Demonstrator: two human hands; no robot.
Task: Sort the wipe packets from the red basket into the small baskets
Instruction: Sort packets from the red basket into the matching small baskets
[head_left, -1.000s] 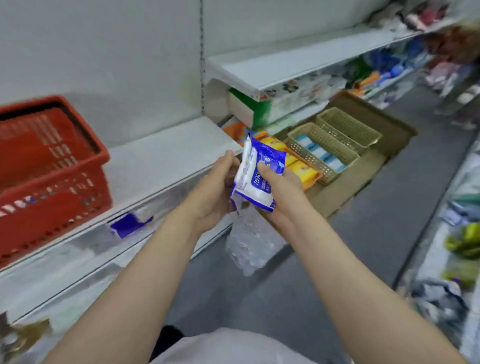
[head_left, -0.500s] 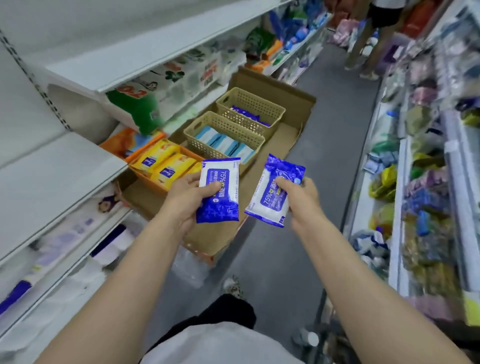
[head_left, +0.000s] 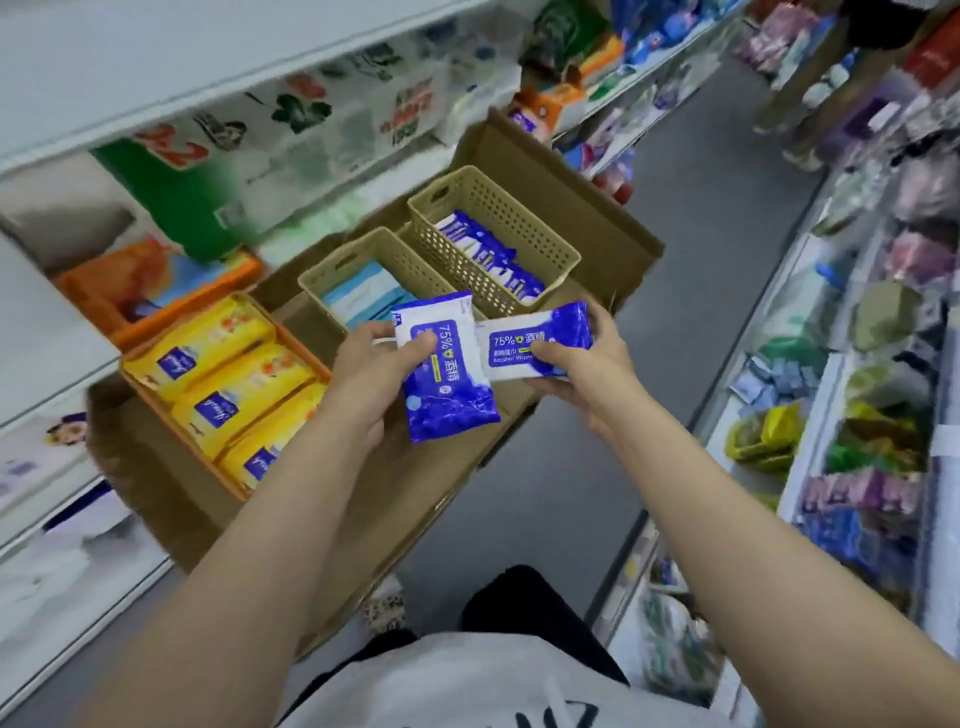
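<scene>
- We see the left hand gripping a blue-and-white wipe packet held upright, thumb pressed on the packet's printed face and the other fingers behind it.
- We see the right hand gripping a second wipe packet held lengthwise, thumb on its face near the lower edge and fingers wrapped behind.
- The two packets touch: the near end of the second packet overlaps or abuts the right edge of the first; we cannot tell which lies on top.
- Both packets are held in the air above a flattened cardboard box, near its right edge.
- On the cardboard stand two beige small baskets side by side. The far basket holds a row of blue-and-white packets matching the held ones. The near basket holds light-blue-and-white packets; the upright packet hides part of its near corner.
- At the left edge of the cardboard sits an orange tray holding three yellow packs laid side by side.
- Shelving with blurred goods runs along the left; the green-and-white packs under the shelf board are too blurred to read.
- A second shelf unit with mixed goods lines the right side of the grey floor aisle.
</scene>
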